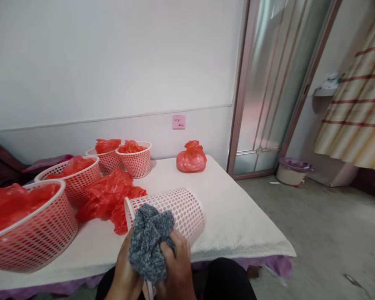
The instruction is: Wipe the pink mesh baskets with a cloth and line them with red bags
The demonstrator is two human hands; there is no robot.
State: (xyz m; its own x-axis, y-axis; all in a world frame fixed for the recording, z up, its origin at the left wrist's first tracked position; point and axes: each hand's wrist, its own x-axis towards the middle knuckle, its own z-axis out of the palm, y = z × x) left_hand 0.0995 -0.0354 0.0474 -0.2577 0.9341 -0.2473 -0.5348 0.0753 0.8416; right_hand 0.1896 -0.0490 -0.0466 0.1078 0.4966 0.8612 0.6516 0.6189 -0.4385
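A dark grey, fuzzy cloth (150,243) is bunched up in front of me, between my two hands. My right hand (178,262) has its fingers curled into the cloth's right side. From the left, my left hand (125,268) grips the cloth, its fingers mostly hidden behind the fabric. Just beyond the hands a white perforated plastic basket (183,208) lies on its side, its open rim facing left. The cloth covers part of that rim. A crumpled red plastic bag (109,196) is left of the basket.
Several white baskets lined with red bags, including a large near one (40,233), stand on the left of the white-covered bed (237,237). A tied red bag (191,158) sits near the wall. A bin (290,173) stands on the floor by the sliding door (262,91).
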